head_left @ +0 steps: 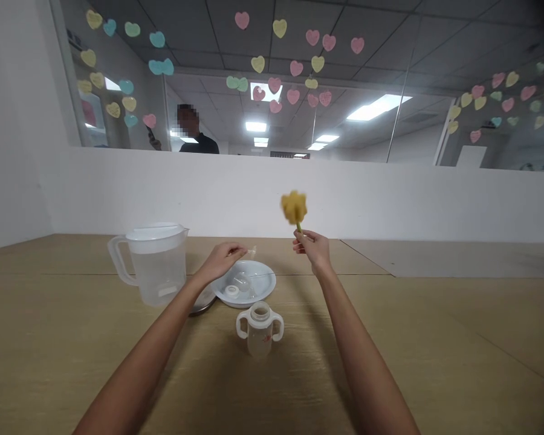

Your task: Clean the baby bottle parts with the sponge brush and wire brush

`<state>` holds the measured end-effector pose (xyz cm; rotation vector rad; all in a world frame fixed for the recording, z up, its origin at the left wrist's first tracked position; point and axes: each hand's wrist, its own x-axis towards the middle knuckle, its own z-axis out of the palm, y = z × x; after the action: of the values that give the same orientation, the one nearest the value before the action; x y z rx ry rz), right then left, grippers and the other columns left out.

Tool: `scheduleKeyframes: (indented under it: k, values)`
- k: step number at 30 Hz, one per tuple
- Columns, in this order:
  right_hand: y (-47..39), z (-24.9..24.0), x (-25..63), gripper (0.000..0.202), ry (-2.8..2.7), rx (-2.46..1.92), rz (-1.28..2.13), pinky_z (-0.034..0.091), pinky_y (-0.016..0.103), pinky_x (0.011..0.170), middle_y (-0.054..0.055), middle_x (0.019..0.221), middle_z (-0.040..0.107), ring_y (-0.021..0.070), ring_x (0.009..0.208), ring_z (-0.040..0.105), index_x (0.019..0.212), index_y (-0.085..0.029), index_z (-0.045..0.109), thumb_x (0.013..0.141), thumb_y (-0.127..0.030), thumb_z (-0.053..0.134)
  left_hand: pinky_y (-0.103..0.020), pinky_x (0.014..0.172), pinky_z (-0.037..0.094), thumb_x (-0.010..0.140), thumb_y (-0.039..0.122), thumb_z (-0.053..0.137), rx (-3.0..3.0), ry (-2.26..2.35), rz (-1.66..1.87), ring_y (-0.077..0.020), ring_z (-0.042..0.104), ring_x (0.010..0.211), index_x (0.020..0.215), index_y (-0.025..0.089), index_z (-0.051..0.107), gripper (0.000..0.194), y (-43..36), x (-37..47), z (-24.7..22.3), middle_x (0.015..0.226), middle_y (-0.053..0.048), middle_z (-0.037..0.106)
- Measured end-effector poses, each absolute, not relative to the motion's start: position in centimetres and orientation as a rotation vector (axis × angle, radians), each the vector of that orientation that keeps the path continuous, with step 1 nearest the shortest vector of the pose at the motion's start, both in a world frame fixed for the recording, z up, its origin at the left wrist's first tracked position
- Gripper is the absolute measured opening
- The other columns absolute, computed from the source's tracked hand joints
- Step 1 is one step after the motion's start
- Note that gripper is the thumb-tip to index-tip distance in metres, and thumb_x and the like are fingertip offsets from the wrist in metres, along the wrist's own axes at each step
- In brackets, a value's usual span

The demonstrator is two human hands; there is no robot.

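My right hand pinches the green stem of a yellow flower-shaped sponge, held upright above the table. In my left hand is a small clear piece, gripped at the fingertips over a white plate. On the plate lie a white ring and a clear cap. An uncapped baby bottle with two white handles stands upright in front of the plate, touched by neither hand.
A lidded clear pitcher stands at the left. Beside the plate, a dark-edged flat object is partly hidden by my left forearm. Behind the table is a white wall with glass above, where a person shows.
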<state>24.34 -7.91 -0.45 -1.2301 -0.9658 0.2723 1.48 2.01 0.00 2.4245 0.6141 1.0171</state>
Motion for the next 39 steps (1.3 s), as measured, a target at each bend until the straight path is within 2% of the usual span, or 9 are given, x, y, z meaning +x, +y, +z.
scheduleKeyframes:
  k: [3,6,13,18,22,27,31,35,39]
  values:
    - [-8.4,-0.3,24.4,0.030,-1.100,-1.325,0.293,0.034,0.019,0.038,-0.005,0.043,0.044,0.0064,0.037,0.038,0.063,-0.012,0.057,0.069,-0.042,0.058,-0.025,0.070,0.041,0.079,0.048,0.046,2.439,0.619,1.097,-0.0179,0.058,0.079,0.084,0.016,0.067,0.038,1.8,1.5,0.1,0.087,-0.004,0.068]
    - [-9.5,0.4,24.1,0.030,-1.243,-1.408,0.288,0.025,0.017,0.037,-0.006,0.040,0.037,0.0043,0.039,0.033,0.047,-0.014,0.050,0.061,-0.035,0.066,-0.024,0.065,0.040,0.078,0.048,0.047,2.436,0.657,1.143,-0.0163,0.057,0.073,0.084,0.016,0.067,0.038,1.6,1.4,0.2,0.082,-0.003,0.067]
    - [-11.0,1.8,21.6,0.014,-1.697,-1.660,0.443,0.039,0.017,0.042,0.000,0.061,0.055,0.0078,0.049,0.051,0.064,-0.015,0.050,0.075,-0.022,0.053,-0.023,0.062,0.039,0.077,0.042,0.048,2.378,0.743,1.277,-0.0155,0.055,0.070,0.083,0.014,0.067,0.034,1.7,1.3,0.5,0.077,-0.004,0.066]
    - [-12.0,2.6,20.3,0.008,-1.795,-1.666,0.504,0.041,0.017,0.040,0.005,0.066,0.060,0.0087,0.047,0.053,0.074,-0.013,0.053,0.079,-0.017,0.047,-0.022,0.055,0.033,0.078,0.038,0.044,2.356,0.831,1.355,-0.0127,0.050,0.061,0.074,0.014,0.064,0.032,1.5,1.3,0.5,0.065,0.000,0.060]
    - [-13.2,3.3,19.7,0.012,-1.857,-1.689,0.518,0.043,0.019,0.041,0.007,0.067,0.062,0.0100,0.049,0.054,0.071,-0.012,0.052,0.080,-0.017,0.046,-0.022,0.051,0.029,0.080,0.041,0.041,2.392,0.907,1.438,-0.0110,0.045,0.055,0.066,0.014,0.061,0.036,1.5,1.3,0.3,0.056,0.002,0.052]
    - [-14.5,3.9,18.7,0.017,-1.883,-1.727,0.521,0.045,0.020,0.041,0.009,0.068,0.063,0.0108,0.047,0.056,0.064,-0.013,0.048,0.080,-0.017,0.044,-0.022,0.054,0.032,0.081,0.041,0.040,2.383,0.990,1.476,-0.0124,0.050,0.057,0.071,0.014,0.064,0.037,1.6,1.2,0.2,0.061,-0.001,0.060]
    - [-14.4,3.9,17.9,0.019,-1.854,-1.787,0.500,0.045,0.021,0.040,0.010,0.066,0.063,0.0122,0.045,0.057,0.061,-0.014,0.044,0.080,-0.016,0.043,-0.023,0.062,0.040,0.081,0.041,0.040,2.360,0.875,1.414,-0.0155,0.059,0.068,0.077,0.015,0.067,0.037,1.0,1.5,0.3,0.075,-0.004,0.068]
    - [-13.4,3.2,17.2,0.020,-1.828,-1.824,0.452,0.043,0.021,0.038,0.012,0.062,0.063,0.0141,0.044,0.058,0.059,-0.015,0.043,0.079,-0.013,0.042,-0.025,0.072,0.044,0.078,0.037,0.046,2.372,0.823,1.404,-0.0179,0.062,0.079,0.083,0.017,0.070,0.031,0.1,2.1,0.3,0.086,-0.004,0.070]
    - [-12.5,2.6,16.8,0.020,-1.822,-1.800,0.375,0.042,0.020,0.037,0.012,0.060,0.063,0.0143,0.044,0.058,0.059,-0.014,0.044,0.079,-0.013,0.041,-0.026,0.074,0.047,0.077,0.036,0.050,2.357,0.817,1.399,-0.0191,0.064,0.081,0.086,0.017,0.071,0.030,-0.9,2.3,0.4,0.090,-0.004,0.070]
